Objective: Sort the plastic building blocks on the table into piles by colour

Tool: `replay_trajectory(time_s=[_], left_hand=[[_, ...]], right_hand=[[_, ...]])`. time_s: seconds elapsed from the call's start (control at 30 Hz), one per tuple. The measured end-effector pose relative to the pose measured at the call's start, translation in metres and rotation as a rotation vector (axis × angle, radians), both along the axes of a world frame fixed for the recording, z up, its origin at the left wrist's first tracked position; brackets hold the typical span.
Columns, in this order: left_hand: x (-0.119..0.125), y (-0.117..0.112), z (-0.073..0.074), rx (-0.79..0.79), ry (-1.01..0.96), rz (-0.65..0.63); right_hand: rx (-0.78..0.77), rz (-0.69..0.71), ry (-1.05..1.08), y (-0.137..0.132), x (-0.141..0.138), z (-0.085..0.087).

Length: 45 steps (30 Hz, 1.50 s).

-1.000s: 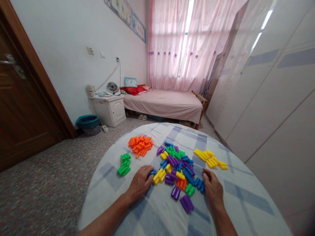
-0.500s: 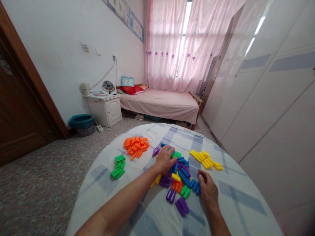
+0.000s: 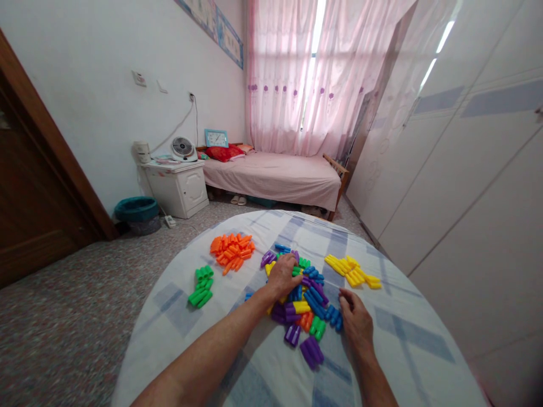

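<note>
My left hand point(image 3: 283, 278) reaches over a mixed pile of small plastic toy pieces, fingers bent down into it and the thumb apart from them. Green pieces point(image 3: 298, 271) show in the gap between thumb and fingers; the hand hides part of the pile. My right hand point(image 3: 357, 317) lies on the table at the pile's right side, loosely curved, thumb apart from the fingers, with nothing visible in it. Joined blue pieces point(image 3: 334, 317) are right beside it. Purple pieces point(image 3: 311, 353) lie at the pile's near edge, close to a yellow piece point(image 3: 301, 307).
Sorted by colour, orange pieces point(image 3: 232, 251) and green pieces point(image 3: 201, 287) lie to the left, yellow pieces point(image 3: 353, 271) to the right. The round table has a checked cloth point(image 3: 416, 339). Beyond stand a bed point(image 3: 275, 175), a white cabinet point(image 3: 178, 189) and a bin point(image 3: 136, 212).
My left hand has shifted slightly within the pile, and a blue piece now shows left of my forearm. My right hand stays beside the blue pieces. The view has shifted slightly.
</note>
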State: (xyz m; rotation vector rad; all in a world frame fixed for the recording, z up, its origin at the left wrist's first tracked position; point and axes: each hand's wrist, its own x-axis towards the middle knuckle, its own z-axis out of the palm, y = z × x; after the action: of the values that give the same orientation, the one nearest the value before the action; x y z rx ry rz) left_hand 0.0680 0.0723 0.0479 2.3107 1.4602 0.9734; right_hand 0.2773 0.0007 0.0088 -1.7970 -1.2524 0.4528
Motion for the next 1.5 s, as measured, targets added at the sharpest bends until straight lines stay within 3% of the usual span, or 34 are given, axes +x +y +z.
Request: replay_trajectory(time_s=[0.23,0.37,0.47,0.57,0.67,0.77,0.93,1.13,1.37,1.5], left_hand=[[-0.024,-0.020,0.007,0.050,-0.144,0.001],[-0.057,-0.045,0.014,0.159,-0.208,0.074],[-0.099,-0.062,0.018,0.249,-0.177,0.235],[-0.147,-0.072,0.015,0.324,-0.114,0.480],[-0.186,-0.075,0.002,0.326,-0.082,0.700],[-0.208,-0.076,-0.017,0.203,-0.131,0.843],[-0.214,-0.075,-0.036,-0.033,-0.232,0.851],[-0.209,-0.071,-0.035,0.081,-0.309,0.808],[-0.210,-0.072,-0.035,0.074,-0.246,0.733],[-0.204,-0.073,-0.029,0.232,-0.189,0.790]], right_hand=[[-0.001,0.011,-0.015,0.001,0.001,0.001],[-0.014,0.013,-0.019,-0.001,0.001,0.002],[-0.005,0.012,-0.021,-0.003,0.000,0.005],[0.005,-0.001,-0.030,-0.004,-0.003,0.008],[0.009,-0.006,-0.037,-0.005,-0.005,0.010],[0.001,-0.006,-0.033,-0.006,-0.005,0.010],[0.008,0.002,-0.038,-0.006,-0.004,0.009],[0.036,0.001,-0.040,-0.007,-0.005,0.009],[0.019,0.000,-0.040,-0.007,-0.006,0.011],[0.031,-0.005,-0.056,-0.006,-0.006,0.010]])
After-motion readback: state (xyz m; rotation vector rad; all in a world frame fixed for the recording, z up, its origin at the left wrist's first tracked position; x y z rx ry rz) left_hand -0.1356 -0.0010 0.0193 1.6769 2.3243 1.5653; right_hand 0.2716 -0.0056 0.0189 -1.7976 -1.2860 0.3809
